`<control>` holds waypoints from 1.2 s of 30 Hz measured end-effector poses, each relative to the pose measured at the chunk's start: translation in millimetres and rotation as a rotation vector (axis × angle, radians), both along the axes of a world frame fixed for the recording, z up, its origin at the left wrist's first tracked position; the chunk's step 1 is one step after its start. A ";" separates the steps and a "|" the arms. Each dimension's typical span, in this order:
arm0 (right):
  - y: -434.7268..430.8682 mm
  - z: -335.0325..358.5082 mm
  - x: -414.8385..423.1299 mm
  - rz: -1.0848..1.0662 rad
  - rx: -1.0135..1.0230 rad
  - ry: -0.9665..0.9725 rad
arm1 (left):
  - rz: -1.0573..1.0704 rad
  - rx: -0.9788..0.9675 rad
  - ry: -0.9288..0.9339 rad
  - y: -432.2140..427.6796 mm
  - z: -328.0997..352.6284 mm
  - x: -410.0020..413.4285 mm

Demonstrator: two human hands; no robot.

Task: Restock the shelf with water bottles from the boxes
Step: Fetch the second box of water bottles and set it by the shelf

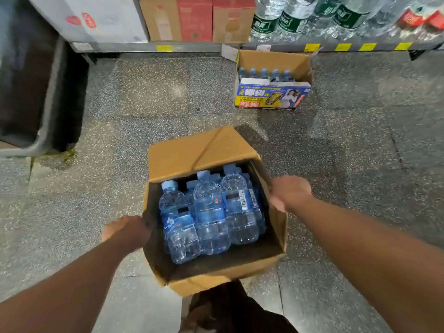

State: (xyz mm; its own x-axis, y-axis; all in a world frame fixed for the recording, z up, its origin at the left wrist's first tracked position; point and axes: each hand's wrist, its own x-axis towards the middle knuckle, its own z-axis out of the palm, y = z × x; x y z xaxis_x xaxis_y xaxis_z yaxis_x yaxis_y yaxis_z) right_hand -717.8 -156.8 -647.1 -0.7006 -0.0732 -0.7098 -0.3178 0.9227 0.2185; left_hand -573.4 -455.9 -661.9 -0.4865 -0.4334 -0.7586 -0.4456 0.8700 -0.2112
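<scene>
Open cardboard box (pixel 216 280), near centre, holds water bottles (pixel 209 212): blue labels, one barcode, text unreadable. Left hand (pixel 127 230) grips its left wall, right hand (pixel 289 194) its right wall, fingers curled. Shelf (pixel 192 46) stands far.

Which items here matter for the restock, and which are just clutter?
Job: near box, gripped by left hand and right hand; its blue bottles; far box; shelf.
Lying about: red cartons; white carton; dark container.
</scene>
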 end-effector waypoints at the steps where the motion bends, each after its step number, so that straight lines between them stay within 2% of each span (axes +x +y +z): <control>1: 8.6 1.4 -12.3 -0.022 0.006 0.001 | -0.034 0.012 0.017 4.2 -6.3 -19.3; 5: 41.1 3.1 -59.6 -0.125 0.007 0.043 | -0.164 0.077 0.051 15.9 -28.8 -87.3; 10: 84.4 4.3 -107.2 -0.195 0.007 0.073 | -0.178 0.093 0.037 35.0 -67.1 -163.4; 13: 114.6 1.1 -139.0 -0.257 -0.019 0.068 | -0.153 0.018 0.041 79.7 -23.8 -216.4; 18: 173.8 -5.7 -202.6 -0.285 -0.071 0.050 | -0.211 -0.103 -0.026 141.5 -6.3 -290.8; 26: 278.0 0.5 -296.1 -0.198 -0.005 -0.019 | -0.289 -0.082 -0.027 257.2 5.6 -369.7; 36: 390.6 -13.4 -403.0 -0.360 0.075 0.031 | -0.371 0.035 -0.024 372.4 -33.1 -497.3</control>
State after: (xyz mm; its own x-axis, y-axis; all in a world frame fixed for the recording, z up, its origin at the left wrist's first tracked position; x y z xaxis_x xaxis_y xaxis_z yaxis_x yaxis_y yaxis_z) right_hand -1120.8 233.9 -660.5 -0.6936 0.2331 -0.6817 0.0322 0.9553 0.2939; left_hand -1070.7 -83.5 -695.0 -0.5880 -0.2044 -0.7826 -0.0937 0.9783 -0.1850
